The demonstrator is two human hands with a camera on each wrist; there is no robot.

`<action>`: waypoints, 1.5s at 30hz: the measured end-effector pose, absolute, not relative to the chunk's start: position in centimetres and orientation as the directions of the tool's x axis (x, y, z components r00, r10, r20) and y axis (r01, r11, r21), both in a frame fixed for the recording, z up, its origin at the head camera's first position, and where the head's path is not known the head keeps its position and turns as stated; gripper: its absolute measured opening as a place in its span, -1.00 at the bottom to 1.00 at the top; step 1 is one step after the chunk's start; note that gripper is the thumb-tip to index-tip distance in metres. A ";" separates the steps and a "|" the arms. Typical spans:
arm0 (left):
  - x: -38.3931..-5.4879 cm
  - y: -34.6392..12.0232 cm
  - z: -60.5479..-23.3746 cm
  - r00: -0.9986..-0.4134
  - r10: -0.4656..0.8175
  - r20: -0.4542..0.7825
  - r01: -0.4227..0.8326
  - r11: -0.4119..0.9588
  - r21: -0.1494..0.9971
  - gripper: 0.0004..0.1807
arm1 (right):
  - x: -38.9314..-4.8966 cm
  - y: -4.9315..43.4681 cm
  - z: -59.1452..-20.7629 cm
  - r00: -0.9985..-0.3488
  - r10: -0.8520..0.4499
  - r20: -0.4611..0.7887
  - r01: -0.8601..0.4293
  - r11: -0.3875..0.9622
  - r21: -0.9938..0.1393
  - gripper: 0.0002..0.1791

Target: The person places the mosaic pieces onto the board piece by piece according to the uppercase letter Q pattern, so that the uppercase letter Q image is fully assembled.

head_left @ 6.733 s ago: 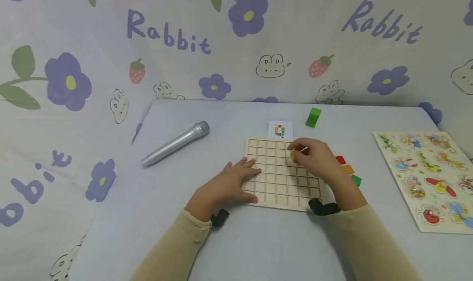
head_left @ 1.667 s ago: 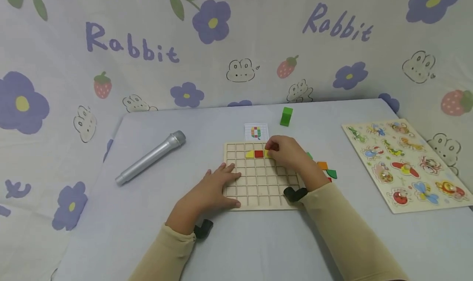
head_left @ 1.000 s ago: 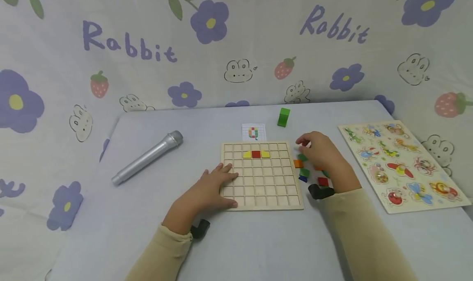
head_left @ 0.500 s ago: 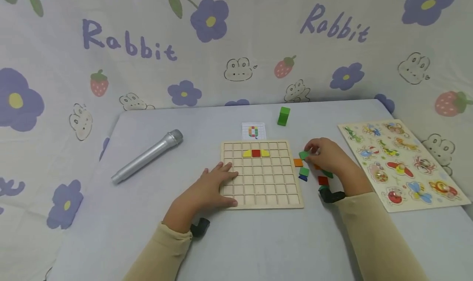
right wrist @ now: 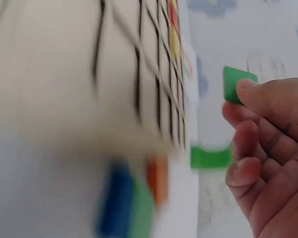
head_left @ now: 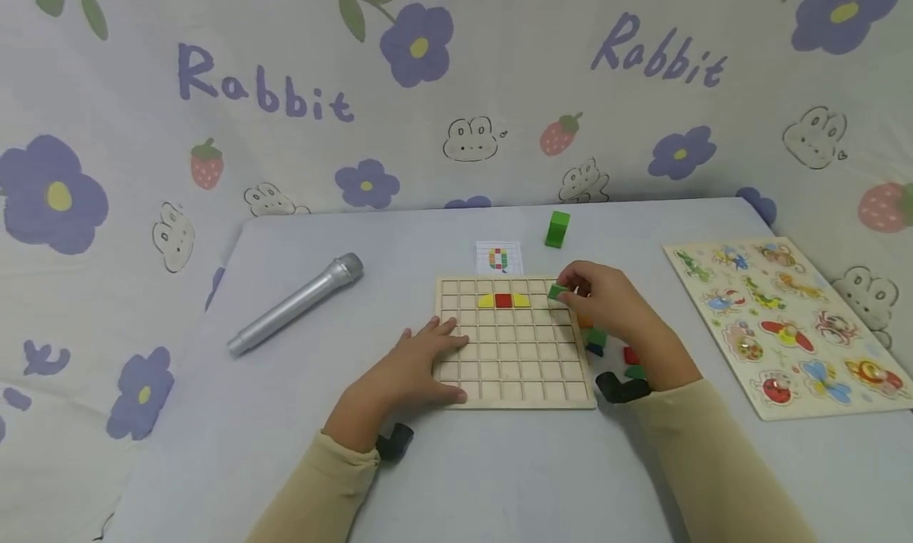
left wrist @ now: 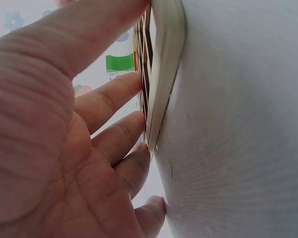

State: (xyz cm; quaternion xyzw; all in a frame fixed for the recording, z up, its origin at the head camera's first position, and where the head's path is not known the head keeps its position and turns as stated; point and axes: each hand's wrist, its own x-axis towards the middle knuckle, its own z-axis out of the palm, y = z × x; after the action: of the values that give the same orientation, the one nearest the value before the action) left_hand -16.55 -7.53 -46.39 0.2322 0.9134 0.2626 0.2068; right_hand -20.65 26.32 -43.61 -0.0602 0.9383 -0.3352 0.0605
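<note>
My right hand point(head_left: 602, 296) pinches a green square tile point(right wrist: 234, 82) between thumb and index finger, above the upper right corner of a wooden grid board point(head_left: 509, 361). With spread fingers, my left hand point(head_left: 403, 375) rests on the board's left edge; the left wrist view has its fingertips point(left wrist: 134, 82) touching the rim. In the board's second row from the top, a red square tile point(head_left: 503, 300) sits between two yellow tiles, the left one point(head_left: 487, 301) and the right one point(head_left: 521, 300). Behind the board lies a pattern card point(head_left: 498, 258) with a coloured ring-shaped figure.
Loose tiles lie right of the board, among them a red tile point(head_left: 631, 356), a green tile point(head_left: 596, 338) and an orange tile point(right wrist: 158, 179). A green block point(head_left: 558, 230) stands behind. A silver microphone point(head_left: 296, 305) lies left, an insect puzzle board point(head_left: 792, 329) right.
The red and yellow tiles have come onto the board since the earliest frame. Lately my right hand picked a green tile from the loose pieces and moved left over the board. My left hand stayed.
</note>
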 end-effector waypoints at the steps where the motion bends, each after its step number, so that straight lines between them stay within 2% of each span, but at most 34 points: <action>1: -16.5 -7.4 -46.5 -0.804 0.534 -0.262 0.315 0.756 0.574 -0.04 | -20.6 25.6 -43.8 -0.980 -0.183 -0.083 -0.088 0.761 -0.642 -0.83; 6: -16.3 -7.0 -47.0 -0.800 0.538 -0.266 0.319 0.757 0.571 -0.04 | -20.4 23.4 -45.0 -0.960 -0.259 -0.105 -0.133 0.753 -0.644 -0.87; 12: -16.5 -6.8 -47.1 -0.805 0.531 -0.263 0.326 0.767 0.553 -0.03 | -20.5 22.7 -45.5 -0.963 -0.251 -0.099 -0.133 0.762 -0.633 -0.90; 23: -16.4 -6.7 -46.8 -0.805 0.529 -0.269 0.322 0.770 0.550 -0.02 | -20.4 22.4 -45.6 -0.965 -0.232 -0.123 -0.121 0.809 -0.576 -0.82; 34: -16.5 -6.9 -46.8 -0.804 0.535 -0.261 0.332 0.767 0.549 -0.04 | -20.7 22.0 -45.7 -0.939 -0.311 -0.145 -0.180 0.806 -0.563 -0.80; 40: -16.4 -7.1 -46.7 -0.807 0.530 -0.259 0.327 0.767 0.552 -0.05 | -19.8 24.5 -44.7 -0.960 -0.258 -0.106 -0.151 0.800 -0.581 -0.73; 45: -16.4 -7.5 -46.2 -0.808 0.527 -0.262 0.324 0.770 0.550 -0.04 | -18.4 29.1 -44.3 -0.973 -0.161 -0.165 -0.040 0.824 -0.565 -0.68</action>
State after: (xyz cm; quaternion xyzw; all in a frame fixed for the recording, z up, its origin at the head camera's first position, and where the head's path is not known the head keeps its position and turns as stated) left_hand -16.39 -7.48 -46.20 0.2317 0.9180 0.2478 0.2053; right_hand -18.42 29.14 -44.34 -0.0531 0.9494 -0.2919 0.1034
